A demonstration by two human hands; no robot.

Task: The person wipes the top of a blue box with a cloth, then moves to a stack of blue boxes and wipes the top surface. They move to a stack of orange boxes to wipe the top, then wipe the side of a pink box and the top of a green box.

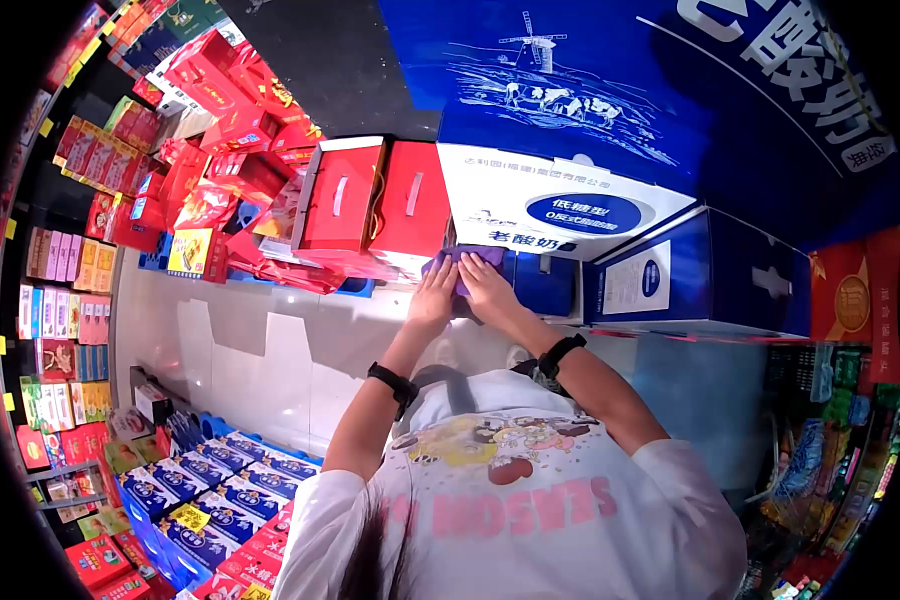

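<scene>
Both my hands meet on a bunched purple cloth (493, 256), just below the front of a large blue-and-white carton (570, 165). My left hand (435, 297) presses on the cloth's left side, fingers pointing forward and close together. Beside it, my right hand (486, 285) holds the cloth from the right, its fingers also pointing ahead. The thumbs and the underside of the cloth are hidden. A red gift box (410, 200) with a handle stands directly left of the cloth, and a dark blue box (544, 283) sits to its right.
Piled red packages (235, 165) lie at the upper left, near shelves of boxed goods (70, 330). A blue crate (155, 515) with blue-and-white packs stands at the lower left. Another blue carton (705, 270) is on the right. Pale floor tiles (240, 350) show behind my arms.
</scene>
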